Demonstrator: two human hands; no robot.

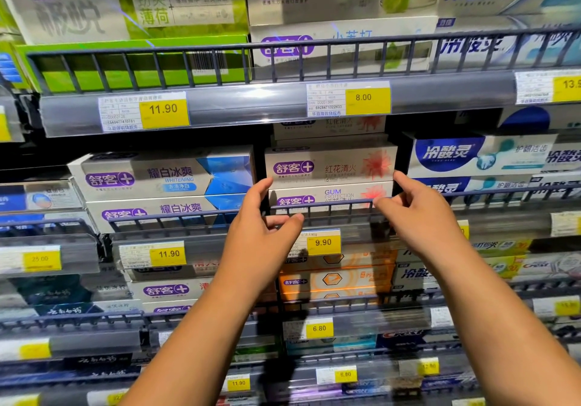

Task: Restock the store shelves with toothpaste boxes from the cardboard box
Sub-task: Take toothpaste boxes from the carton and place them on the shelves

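The toothpaste box (330, 164) with the red flower print sits on top of its stack on the middle shelf, just behind the wire rail (327, 204). A second box of the same kind (330, 193) lies directly under it, and more seem to be piled above and behind, in shadow.

My left hand (264, 217) is at the left end of this box, fingers half curled and spread, the index finger up along the box edge and the thumb low by the rail. My right hand (418, 207) is at the right end in the same manner. Neither hand is closed around anything. I cannot tell if the fingertips really touch the box or are just beside it.

I judge that this box is placed and I am only straightening it. The slot looks nearly full. The neighbour rows, the white and blue boxes (163, 176) on the left, are also stocked.

The cardboard box is not in view, so I cannot say how many remain.
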